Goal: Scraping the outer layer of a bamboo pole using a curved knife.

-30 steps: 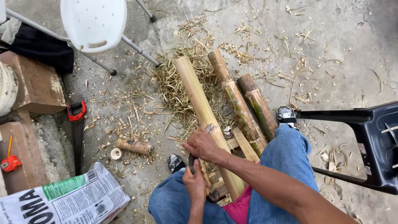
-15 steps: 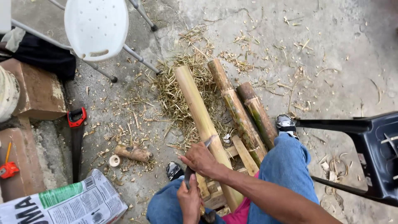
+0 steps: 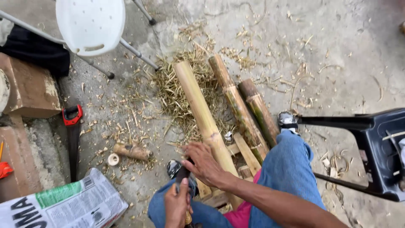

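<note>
A pale, smooth bamboo pole [image 3: 201, 110], stripped of its green skin, lies lengthwise on the rough grey concrete floor [image 3: 346, 55], its near end propped on short wooden slats [image 3: 247, 153] between the person's denim-clad knees. Just beside it lie two darker, green-brown bamboo pieces [image 3: 242, 112] with raised node rings, and under them all spreads a bed of dry, stringy shavings [image 3: 177, 90]. The right hand [image 3: 205, 164] rests on the pale pole near a node, fingers curled over it and pressing against a dark blade [image 3: 182, 174]. The left hand [image 3: 176, 204] is closed firmly around the handle of that blade, whose lower end is cut off by the frame's edge; the cutting edge is hidden under the right hand. To the left, well apart, lie a red-handled saw [image 3: 73, 131], a short bamboo stub [image 3: 131, 151] and a printed sack [image 3: 63, 204]. A white plastic stool [image 3: 90, 25] stands above, and a dark plastic chair [image 3: 375, 147] sits at right.
</note>
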